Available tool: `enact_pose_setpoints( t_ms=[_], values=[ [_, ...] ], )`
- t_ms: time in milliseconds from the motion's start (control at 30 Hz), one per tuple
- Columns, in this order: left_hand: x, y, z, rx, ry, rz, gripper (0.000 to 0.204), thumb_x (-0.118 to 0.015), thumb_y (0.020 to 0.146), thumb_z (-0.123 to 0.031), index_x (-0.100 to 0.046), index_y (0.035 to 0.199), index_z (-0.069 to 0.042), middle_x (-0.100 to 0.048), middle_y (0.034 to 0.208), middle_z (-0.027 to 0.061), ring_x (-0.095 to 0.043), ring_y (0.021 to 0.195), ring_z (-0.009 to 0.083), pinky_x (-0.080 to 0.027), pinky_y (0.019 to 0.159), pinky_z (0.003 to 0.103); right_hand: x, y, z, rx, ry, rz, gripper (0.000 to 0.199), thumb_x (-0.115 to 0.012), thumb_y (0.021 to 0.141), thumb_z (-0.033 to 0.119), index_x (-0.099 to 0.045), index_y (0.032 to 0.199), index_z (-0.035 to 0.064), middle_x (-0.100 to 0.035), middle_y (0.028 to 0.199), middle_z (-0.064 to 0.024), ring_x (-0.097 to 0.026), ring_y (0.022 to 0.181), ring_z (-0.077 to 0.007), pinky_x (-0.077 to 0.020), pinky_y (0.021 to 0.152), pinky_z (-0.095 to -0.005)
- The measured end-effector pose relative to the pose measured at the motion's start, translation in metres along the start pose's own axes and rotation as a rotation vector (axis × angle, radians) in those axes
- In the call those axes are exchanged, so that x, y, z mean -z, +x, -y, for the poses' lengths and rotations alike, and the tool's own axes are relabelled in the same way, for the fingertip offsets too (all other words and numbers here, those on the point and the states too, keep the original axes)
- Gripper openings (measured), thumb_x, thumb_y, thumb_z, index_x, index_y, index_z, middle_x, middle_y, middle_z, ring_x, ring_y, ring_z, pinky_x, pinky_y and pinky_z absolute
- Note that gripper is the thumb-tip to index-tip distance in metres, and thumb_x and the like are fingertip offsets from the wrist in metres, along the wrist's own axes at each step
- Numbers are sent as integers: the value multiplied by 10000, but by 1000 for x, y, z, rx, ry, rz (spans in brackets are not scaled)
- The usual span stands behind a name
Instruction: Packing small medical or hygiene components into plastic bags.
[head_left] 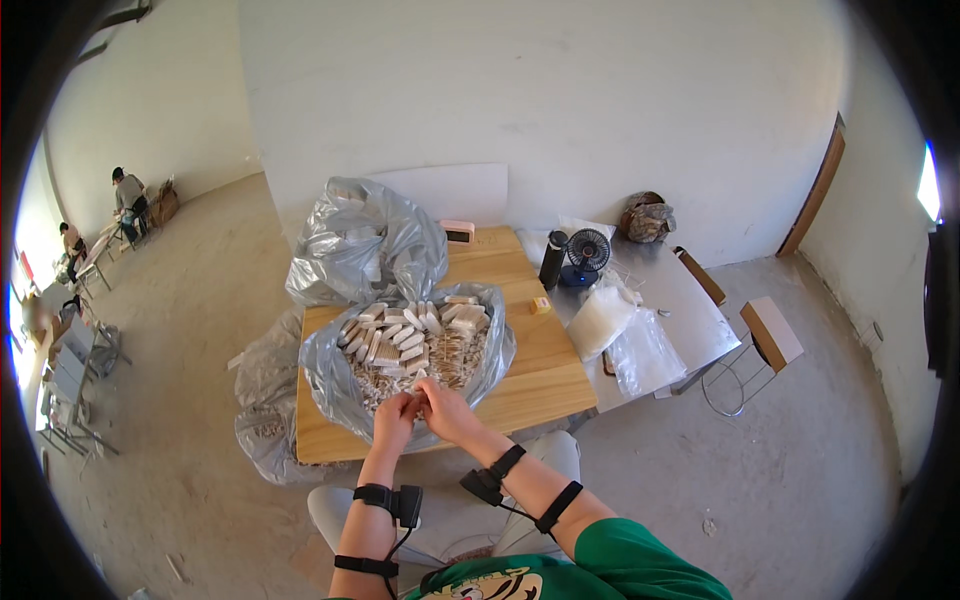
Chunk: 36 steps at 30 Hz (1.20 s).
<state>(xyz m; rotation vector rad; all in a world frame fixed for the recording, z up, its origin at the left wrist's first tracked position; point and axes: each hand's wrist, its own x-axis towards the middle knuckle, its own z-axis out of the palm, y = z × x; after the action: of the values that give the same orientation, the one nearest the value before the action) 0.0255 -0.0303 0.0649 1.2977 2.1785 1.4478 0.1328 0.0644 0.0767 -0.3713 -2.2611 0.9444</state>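
My left hand (396,412) and my right hand (442,408) meet over the near edge of an open grey plastic bag (322,368) on the wooden table. The fingers of both are pinched together, fingertips almost touching. Whatever they hold is too small and too covered to make out. Inside the bag, beyond my hands, lie many small clear packs of cotton swabs (405,336), heaped at the back. Loose cotton swabs (455,368), with white tips and thin wooden sticks, are scattered in front and to the right of them.
A second full grey bag (345,235) stands behind; another (268,440) slumps at the table's left. A pink clock-like device (457,232) and a small yellow box (540,305) sit on the wooden table (545,380). The metal side table holds a fan (586,255), black bottle (552,260) and plastic bags (635,345).
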Motion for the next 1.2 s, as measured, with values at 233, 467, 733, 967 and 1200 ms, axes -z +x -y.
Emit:
enact_pose_setpoints(
  t_ms=[233, 467, 733, 967, 1200],
  values=[
    [1, -1, 6, -41, 80, 23, 139, -612, 814, -148, -603, 775, -15, -602, 708, 164, -588, 675, 323, -438, 600, 387, -7, 1, -4, -7, -34, -3, 281, -550, 754, -12, -449, 1008, 52, -599, 766, -192, -583, 742, -401, -448, 612, -469],
    [4, 0, -8, -125, 131, 14, 146, -577, 819, -146, -575, 759, -12, -601, 746, 166, -579, 702, 347, -442, 619, 407, -6, 4, -3, 40, -112, -130, 238, -570, 736, 3, -446, 935, 40, -568, 743, -184, -568, 738, -391, -443, 617, -458],
    [5, 2, -3, 56, 104, 11, 177, -586, 768, -172, -587, 699, -9, -601, 683, 178, -596, 665, 356, -456, 596, 429, 6, 11, -9, 69, -229, -221, 244, -559, 730, -18, -448, 943, 28, -546, 763, -203, -544, 737, -410, -423, 633, -480],
    [7, 5, -2, -3, 124, -43, 158, -605, 705, -140, -551, 669, 3, -582, 718, 185, -575, 705, 362, -456, 635, 417, -7, 9, -9, 76, -108, -66, 278, -576, 771, 42, -456, 1020, 22, -566, 856, -211, -556, 832, -419, -443, 692, -467],
    [11, 4, 4, -75, 22, -66, 148, -625, 743, -129, -568, 736, 8, -568, 708, 162, -576, 677, 330, -462, 616, 383, -7, 4, -27, -9, -135, -32, 135, -534, 834, 72, -533, 968, 59, -582, 904, -221, -586, 761, -402, -458, 638, -463]
  ],
)
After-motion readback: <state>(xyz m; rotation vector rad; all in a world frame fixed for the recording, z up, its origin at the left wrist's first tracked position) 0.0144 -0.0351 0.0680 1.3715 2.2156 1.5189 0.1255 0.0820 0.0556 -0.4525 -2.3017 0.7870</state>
